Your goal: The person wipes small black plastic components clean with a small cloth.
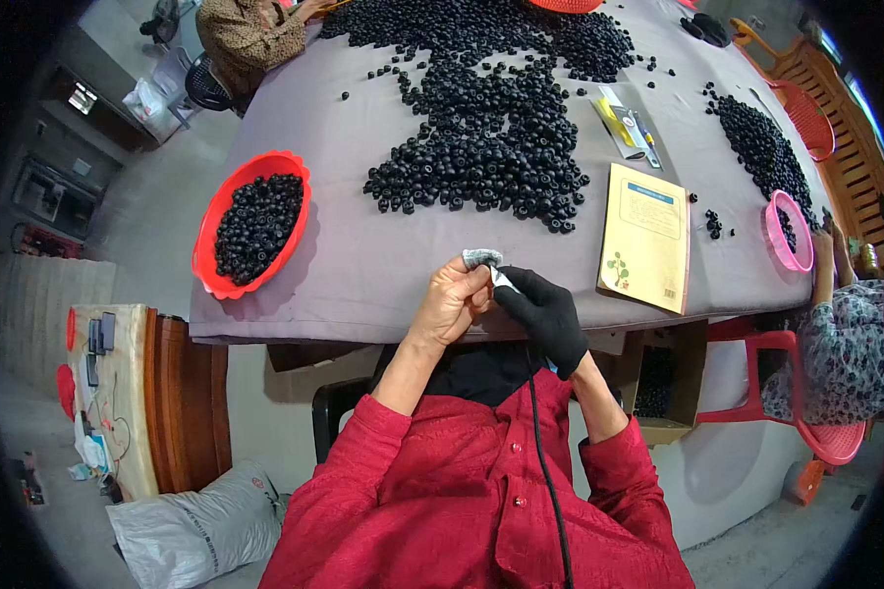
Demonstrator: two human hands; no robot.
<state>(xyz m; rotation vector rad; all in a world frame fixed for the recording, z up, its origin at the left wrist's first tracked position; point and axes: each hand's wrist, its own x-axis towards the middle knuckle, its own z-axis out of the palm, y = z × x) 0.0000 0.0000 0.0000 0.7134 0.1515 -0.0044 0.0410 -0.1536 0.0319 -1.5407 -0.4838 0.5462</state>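
My left hand (452, 299) is bare and pinches a small grey-white scrap (482, 258) at the table's near edge. My right hand (545, 312) wears a black glove and holds a thin pale tool (502, 279) whose tip meets the scrap between both hands. A black cord runs from the gloved hand down over my red shirt. A big heap of small black ring-shaped parts (491, 118) lies just beyond my hands on the grey tablecloth (363, 265).
A red oval basket (252, 224) of black parts sits at the left. A yellow booklet (646, 236) lies at the right, with a pink basket (789, 231) and another heap (761, 147) near a seated person (840, 344). Another person (250, 34) sits far left. A cardboard box (663, 383) stands under the table.
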